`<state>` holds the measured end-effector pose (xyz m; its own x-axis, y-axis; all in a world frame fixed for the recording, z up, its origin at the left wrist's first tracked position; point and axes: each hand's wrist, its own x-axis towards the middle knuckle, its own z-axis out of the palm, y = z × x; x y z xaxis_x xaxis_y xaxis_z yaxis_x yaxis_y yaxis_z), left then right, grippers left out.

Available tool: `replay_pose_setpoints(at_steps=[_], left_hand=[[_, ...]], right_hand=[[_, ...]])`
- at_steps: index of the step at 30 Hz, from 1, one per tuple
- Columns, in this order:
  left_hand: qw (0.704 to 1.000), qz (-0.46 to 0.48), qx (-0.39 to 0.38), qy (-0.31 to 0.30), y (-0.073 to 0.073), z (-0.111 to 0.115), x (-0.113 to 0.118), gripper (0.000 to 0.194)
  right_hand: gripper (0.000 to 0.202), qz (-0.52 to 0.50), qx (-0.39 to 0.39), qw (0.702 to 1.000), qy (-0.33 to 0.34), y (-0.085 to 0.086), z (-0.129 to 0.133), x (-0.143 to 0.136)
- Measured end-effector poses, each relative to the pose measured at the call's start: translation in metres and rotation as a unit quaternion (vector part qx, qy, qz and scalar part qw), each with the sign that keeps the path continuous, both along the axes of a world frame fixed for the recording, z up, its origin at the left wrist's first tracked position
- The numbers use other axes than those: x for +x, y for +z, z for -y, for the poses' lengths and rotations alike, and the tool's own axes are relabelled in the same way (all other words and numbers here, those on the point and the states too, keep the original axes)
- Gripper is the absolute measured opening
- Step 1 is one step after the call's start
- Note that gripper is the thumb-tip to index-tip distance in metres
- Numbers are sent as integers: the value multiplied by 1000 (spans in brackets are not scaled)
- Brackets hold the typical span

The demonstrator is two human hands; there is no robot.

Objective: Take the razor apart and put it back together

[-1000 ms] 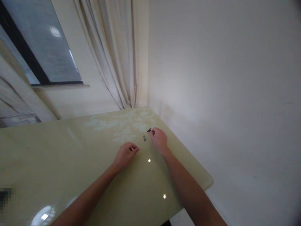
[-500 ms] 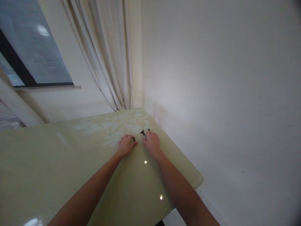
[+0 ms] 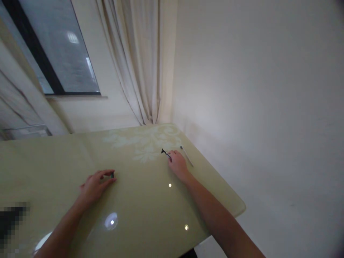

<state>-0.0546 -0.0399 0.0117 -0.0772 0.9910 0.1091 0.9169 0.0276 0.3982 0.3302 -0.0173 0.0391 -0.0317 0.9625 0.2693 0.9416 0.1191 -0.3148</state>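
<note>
"Why does the left hand (image 3: 94, 186) use only thumb and fingertips?"

"Probably because the dark-green cylinder (image 3: 112, 175) it pinches over the table (image 3: 139, 208) is so small; a battery, perhaps, too blurred to be sure."

"And the right hand (image 3: 178, 165)?"

"Gripping the razor (image 3: 164, 152) by its handle, head jutting clear, presumably sparing the fingers. Just to its right lies a dark-tipped white stick (image 3: 187, 157)."

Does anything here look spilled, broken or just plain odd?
Nothing looks spilled or plainly broken, though the razor in the right hand is too small to inspect closely. One oddity: the dark patch at the picture's lower left is blocky and pixelated, unlike its surroundings, hiding what's there.
</note>
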Motion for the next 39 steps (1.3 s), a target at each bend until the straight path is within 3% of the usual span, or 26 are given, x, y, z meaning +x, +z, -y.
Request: replay_pose_setpoints(at_steps=[4,8,16,23,26,29,34,36,39], left_hand=[[999,21,-22,-18,2,-3,0,45],[998,53,-34,-24,1,-8,-2,54],[997,71,-7,-29,2,-5,-3,47],[999,34,-14,-29,7,-5,0,48],[998,46,-15,-48,5,-7,-4,50],[997,57,-9,-47,1,-9,-8,49],[998,48,-23,-40,3,-12,-10,48],[999,28,3,-30,6,-10,-3,49],[993,15,69,-94,7,-5,20,44]], right_hand=[[26,-39,14,994,102,-10,13,-40],[28,-61,-22,988,143,-17,16,-84],[29,-97,-62,988,100,-8,10,-158],[33,-104,-64,990,66,-9,10,-173],[34,-108,-54,989,82,-10,6,-160],[32,-122,-36,990,66,-3,-1,-125],[25,-93,-1,995,-33,18,-14,-21],[23,-17,14,994,-111,22,-16,20],[30,54,13,980,-190,20,-14,61]])
